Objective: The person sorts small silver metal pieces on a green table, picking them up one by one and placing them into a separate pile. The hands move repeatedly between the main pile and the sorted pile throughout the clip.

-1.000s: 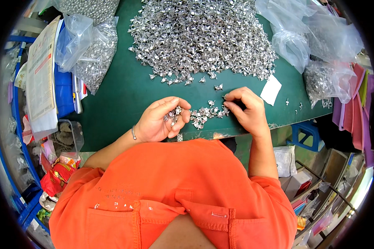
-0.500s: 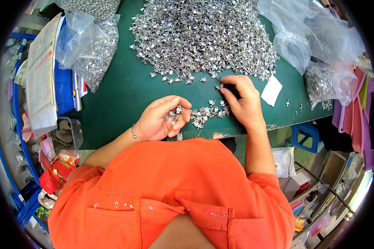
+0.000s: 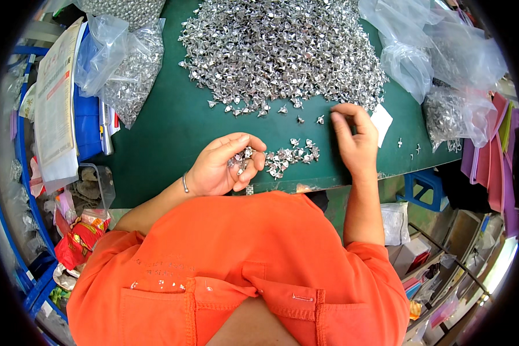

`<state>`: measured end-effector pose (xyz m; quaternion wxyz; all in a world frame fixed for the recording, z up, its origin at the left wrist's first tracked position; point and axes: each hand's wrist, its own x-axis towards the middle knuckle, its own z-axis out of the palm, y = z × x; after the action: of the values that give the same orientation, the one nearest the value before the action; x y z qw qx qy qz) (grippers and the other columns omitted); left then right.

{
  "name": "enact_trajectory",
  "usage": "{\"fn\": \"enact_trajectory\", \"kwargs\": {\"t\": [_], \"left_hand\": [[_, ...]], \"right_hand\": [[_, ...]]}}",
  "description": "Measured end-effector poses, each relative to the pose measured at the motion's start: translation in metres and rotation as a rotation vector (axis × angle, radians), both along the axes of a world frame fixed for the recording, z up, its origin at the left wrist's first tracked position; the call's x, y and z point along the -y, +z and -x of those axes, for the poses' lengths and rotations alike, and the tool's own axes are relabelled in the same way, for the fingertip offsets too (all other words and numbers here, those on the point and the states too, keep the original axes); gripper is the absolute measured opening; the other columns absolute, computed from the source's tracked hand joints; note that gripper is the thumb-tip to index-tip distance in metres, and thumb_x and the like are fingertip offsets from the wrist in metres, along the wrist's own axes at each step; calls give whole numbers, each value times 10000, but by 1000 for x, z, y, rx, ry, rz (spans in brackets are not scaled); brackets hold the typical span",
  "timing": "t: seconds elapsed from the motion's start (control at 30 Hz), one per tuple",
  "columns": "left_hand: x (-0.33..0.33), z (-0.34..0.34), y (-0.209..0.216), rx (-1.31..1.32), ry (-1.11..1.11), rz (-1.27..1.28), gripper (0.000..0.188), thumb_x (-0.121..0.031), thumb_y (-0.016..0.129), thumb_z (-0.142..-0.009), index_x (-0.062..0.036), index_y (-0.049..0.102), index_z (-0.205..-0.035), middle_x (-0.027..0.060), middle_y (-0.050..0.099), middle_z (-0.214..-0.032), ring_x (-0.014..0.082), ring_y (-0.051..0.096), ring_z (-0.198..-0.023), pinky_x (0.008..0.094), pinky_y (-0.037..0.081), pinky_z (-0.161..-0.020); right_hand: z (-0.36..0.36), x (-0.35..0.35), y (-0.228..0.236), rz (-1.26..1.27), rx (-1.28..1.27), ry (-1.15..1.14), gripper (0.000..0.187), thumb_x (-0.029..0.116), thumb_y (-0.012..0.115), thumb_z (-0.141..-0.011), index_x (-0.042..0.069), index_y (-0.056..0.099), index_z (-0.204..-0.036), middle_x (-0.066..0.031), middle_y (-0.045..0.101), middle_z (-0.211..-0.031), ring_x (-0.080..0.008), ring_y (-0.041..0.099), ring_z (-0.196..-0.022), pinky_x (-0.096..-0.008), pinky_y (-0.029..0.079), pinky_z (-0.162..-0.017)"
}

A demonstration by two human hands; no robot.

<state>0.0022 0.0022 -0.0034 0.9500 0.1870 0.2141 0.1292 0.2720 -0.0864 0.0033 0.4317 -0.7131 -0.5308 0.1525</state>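
My left hand [image 3: 213, 170] is cupped, its fingers curled around several small shiny silver metal pieces [image 3: 242, 157]. Beside its fingertips lies a small cluster of the same pieces [image 3: 288, 159] near the table's front edge. My right hand [image 3: 356, 141] hovers over the table to the right of that cluster, thumb and forefinger apart with nothing seen between them. Just left of its fingertips a single metal piece [image 3: 320, 119] rests on the green table [image 3: 179, 121], and another single piece [image 3: 300, 120] lies farther left. A large heap of these pieces [image 3: 282, 55] covers the far middle.
Clear bags of metal parts stand at the far left [image 3: 135, 69] and at the right [image 3: 444, 115]. A white paper slip [image 3: 382, 122] lies behind my right hand. Papers [image 3: 57, 104] lean on a blue bin [image 3: 88, 127] at left. A blue stool [image 3: 424, 190] stands below the table at right.
My right hand has moved to the right, and its thumb and forefinger have parted from a metal piece. Two single pieces now show on the table there. My left hand has stayed put.
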Motion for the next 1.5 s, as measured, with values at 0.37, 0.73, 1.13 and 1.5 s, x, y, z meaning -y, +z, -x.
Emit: {"fn": "enact_trajectory", "kwargs": {"t": [0.37, 0.73, 1.13, 1.5], "left_hand": [[0, 1, 0, 9, 9, 1, 330, -248, 391, -1078, 6, 598, -1106, 132, 644, -908, 93, 479, -588, 225, 415, -425], [1, 2, -2, -16, 9, 10, 338, -258, 389, -1077, 4, 600, -1106, 134, 642, -904, 106, 495, -600, 232, 420, -427], [0, 1, 2, -29, 13, -2, 342, -262, 387, -1079, 4, 601, -1108, 131, 635, -902, 106, 499, -607, 233, 420, -430], [-1, 1, 1, -17, 8, 5, 340, -264, 398, -1077, 5, 604, -1113, 137, 648, -912, 98, 492, -601, 228, 426, -430]], "right_hand": [[2, 7, 10, -22, 37, 255, 148, -81, 705, -781, 10, 662, -889, -98, 684, -884, -255, 658, -787, -329, 529, -708], [9, 1, 14, -19, 33, 293, 124, -48, 713, -774, 24, 663, -861, -99, 673, -837, -285, 634, -774, -351, 506, -713], [18, -17, 8, -150, 169, 329, 150, -68, 703, -769, 20, 642, -873, -91, 673, -878, -285, 655, -801, -353, 537, -711], [22, -17, 2, -129, 88, 274, 183, -67, 726, -720, 45, 650, -843, -76, 675, -861, -267, 644, -812, -354, 524, -724]]}}
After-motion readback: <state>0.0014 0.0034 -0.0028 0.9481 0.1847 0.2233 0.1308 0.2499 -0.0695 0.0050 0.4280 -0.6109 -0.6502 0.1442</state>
